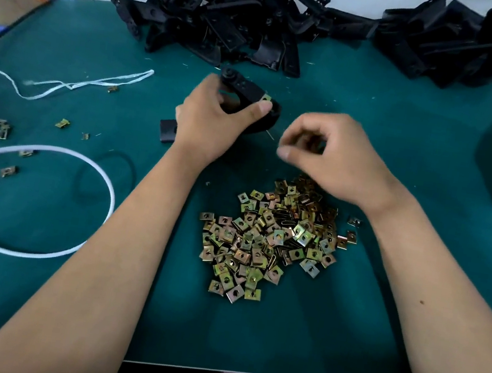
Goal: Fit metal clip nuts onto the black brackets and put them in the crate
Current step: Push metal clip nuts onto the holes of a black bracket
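From the head view, your left hand point(213, 117) is gripping a black bracket point(245, 96) just above the green table point(344, 329) — its thumb pressing a fitted clip nut point(266, 97). Your right hand point(323, 153) is hovering beside it with fingers curled; whether they are pinching anything, I cannot tell. The clip nut pile point(272, 238) is lying near you — the bracket heap point(262, 26) at the far edge.
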`<control>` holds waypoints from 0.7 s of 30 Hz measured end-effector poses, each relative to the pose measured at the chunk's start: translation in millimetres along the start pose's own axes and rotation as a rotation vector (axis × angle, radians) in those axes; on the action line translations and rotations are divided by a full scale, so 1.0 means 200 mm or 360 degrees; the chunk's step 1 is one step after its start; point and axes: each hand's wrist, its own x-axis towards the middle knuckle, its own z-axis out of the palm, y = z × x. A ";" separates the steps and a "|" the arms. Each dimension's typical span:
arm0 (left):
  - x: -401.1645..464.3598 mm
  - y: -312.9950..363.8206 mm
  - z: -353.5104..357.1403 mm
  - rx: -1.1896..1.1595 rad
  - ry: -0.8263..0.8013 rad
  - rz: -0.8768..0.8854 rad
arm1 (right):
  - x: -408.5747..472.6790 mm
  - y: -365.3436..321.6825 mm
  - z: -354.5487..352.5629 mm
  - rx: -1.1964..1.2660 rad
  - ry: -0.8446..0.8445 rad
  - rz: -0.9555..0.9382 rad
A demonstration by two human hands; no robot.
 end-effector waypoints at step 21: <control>-0.06 0.01 0.01 0.0009 -0.0242 0.0468 | 0.02 0.01 -0.02 0.0894 0.0417 0.0211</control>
